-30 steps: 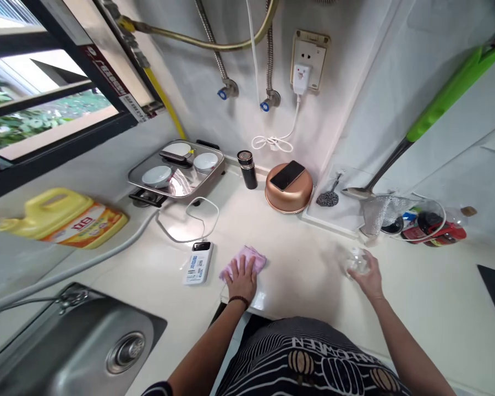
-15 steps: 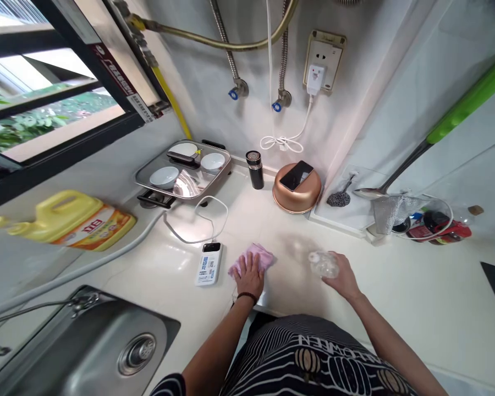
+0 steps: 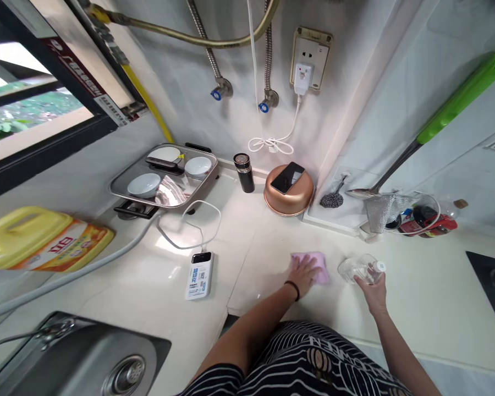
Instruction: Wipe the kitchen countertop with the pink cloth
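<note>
**Item 1: L hand (image 3: 304, 273).** Fingers flat and slightly spread, pressed down on a pink cloth (image 3: 322, 266). Palm and wrist trail back toward lower centre, with a dark band on the wrist. Cloth lies on the counter (image 3: 272, 242), right of centre in the frame.

**Item 2: R hand (image 3: 373, 290).** Fingers curled on a clear bottle (image 3: 355, 269) with a white cap. The bottle is tipped on its side, just right of the cloth and low over the counter. Can't tell if it touches the surface, and the grip is partly hidden.

**Nearby:**
- Power bank (image 3: 198, 274) w/ cable, left of centre, well apart from both hands.
- Copper bowl (image 3: 291, 202) upside down w/ a phone (image 3: 287, 177) on top, upper centre.

**Risks (judgement):**
- Bottle looks smooth and is held mostly by the fingertips. It could slip, roll on the slick counter, or drop off the front edge close by.
- If the cap is loose, the tipped bottle could leak onto the counter.
- A wide sweep of the cloth could knock the bottle, since the two sit just beside each other.
- A damp cloth going back left could reach the power bank and cable.

**Vs. 0.5 s ago:**
- Cloth and L hand were just beside the power bank. Both are now well to its right.
- Bottle and R hand have also moved right.
- Gap between cloth and bottle is smaller.
- The view itself has shifted a bit.
</note>
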{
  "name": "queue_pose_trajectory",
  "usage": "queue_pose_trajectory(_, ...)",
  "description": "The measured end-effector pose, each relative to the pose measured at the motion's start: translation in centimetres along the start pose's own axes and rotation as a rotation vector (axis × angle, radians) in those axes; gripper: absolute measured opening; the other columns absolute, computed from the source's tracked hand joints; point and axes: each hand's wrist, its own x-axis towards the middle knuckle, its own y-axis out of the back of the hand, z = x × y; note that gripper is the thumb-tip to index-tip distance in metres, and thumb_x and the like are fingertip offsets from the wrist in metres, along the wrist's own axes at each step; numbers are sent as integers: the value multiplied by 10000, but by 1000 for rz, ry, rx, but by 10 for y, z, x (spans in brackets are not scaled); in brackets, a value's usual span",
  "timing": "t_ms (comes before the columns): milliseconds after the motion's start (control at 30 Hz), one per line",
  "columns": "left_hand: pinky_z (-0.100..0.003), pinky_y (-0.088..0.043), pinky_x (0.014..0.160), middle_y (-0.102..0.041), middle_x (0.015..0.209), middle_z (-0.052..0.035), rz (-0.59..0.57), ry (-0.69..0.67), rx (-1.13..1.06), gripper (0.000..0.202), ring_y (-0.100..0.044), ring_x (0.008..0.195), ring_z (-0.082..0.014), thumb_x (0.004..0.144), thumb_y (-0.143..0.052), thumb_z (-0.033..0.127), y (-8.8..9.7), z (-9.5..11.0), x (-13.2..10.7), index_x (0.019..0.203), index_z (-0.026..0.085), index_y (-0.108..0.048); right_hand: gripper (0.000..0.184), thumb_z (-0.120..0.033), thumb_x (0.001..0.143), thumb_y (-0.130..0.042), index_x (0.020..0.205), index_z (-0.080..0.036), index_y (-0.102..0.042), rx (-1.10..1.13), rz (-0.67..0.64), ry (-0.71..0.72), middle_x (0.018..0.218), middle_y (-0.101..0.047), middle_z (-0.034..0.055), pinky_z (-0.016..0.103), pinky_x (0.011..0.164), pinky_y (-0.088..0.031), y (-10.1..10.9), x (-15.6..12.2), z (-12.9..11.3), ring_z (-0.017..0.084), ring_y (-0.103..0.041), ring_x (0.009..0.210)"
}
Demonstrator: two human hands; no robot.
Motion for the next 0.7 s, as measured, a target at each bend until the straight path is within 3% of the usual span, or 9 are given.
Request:
queue_pose_trajectory(100, -728, -83, 1219, -244, 1718, -46, 102, 331, 61, 572, -117, 1588, -383, 982, -414, 347, 55, -57, 6, 1554, 358, -436, 866, -581, 499, -876, 1217, -230, -542, -68, -1, -61, 1179, -676, 78, 492, 1037, -486, -2, -1, -3, 300, -649, 1096)
queue_pose_trajectory(233, -716, -78, 1224, -131, 1741, -83, 244, 783, 69, 610, -64, 1595, -376, 1015, -289, 377, 125, -153, -23, 1620, 299, -303, 914, -619, 496, -861, 1247, -218, -529, -75, 12, -69, 1210, -671, 98, 483, 1045, -483, -5, -4, -4, 306, -646, 1111)
queue_pose_trajectory(333, -709, -86, 1227, -80, 1749, -75, 350, 1003, -1, 616, -31, 1598, -368, 1024, -263, 410, 155, -201, -49, 1631, 301, -260, 908, -621, 496, -866, 1240, -216, -539, -96, 27, -85, 1191, -678, 96, 504, 1046, -483, -3, -6, -3, 315, -650, 1106)
queue_pose_trajectory(400, -722, -96, 1217, -69, 1750, -79, 394, 1101, -42, 610, -22, 1596, -377, 1030, -259, 412, 164, -213, -52, 1630, 303, -254, 877, -612, 505, -874, 1220, -221, -551, -105, 48, -95, 1175, -682, 87, 512, 1041, -489, 1, -4, -1, 316, -656, 1102)
queue_pose_trajectory(467, -752, -91, 1193, -54, 1745, -121, 398, 1129, -53, 614, -6, 1586, -411, 1036, -265, 390, 164, -206, -38, 1636, 260, -236, 850, -603, 524, -875, 1211, -225, -549, -77, 87, -88, 1181, -676, 82, 512, 1038, -499, 8, 2, 2, 312, -658, 1110)
queue_pose_trajectory(567, -764, -27, 1176, -42, 1739, -152, 347, 987, -24, 614, 16, 1574, -432, 1043, -282, 345, 144, -165, 7, 1638, 210, -222, 857, -599, 525, -884, 1208, -226, -525, -24, 175, -89, 1208, -654, 87, 522, 1037, -515, 24, 20, 9, 311, -646, 1141)
queue_pose_trajectory(633, -709, 12, 1216, -112, 1746, -60, 294, 855, -20, 584, -9, 1590, -377, 1029, -330, 342, 114, -120, 40, 1612, 313, -311, 881, -599, 505, -898, 1205, -231, -509, -16, 237, -116, 1229, -637, 93, 539, 1038, -521, 36, 35, 16, 317, -634, 1162)
queue_pose_trajectory(700, -729, 27, 1212, -146, 1741, -67, 190, 592, -15, 580, -18, 1593, -391, 1017, -332, 335, 72, -66, 66, 1595, 316, -364, 915, -602, 495, -903, 1227, -247, -484, 2, 286, -136, 1269, -611, 96, 550, 1024, -536, 46, 49, 24, 325, -617, 1196)
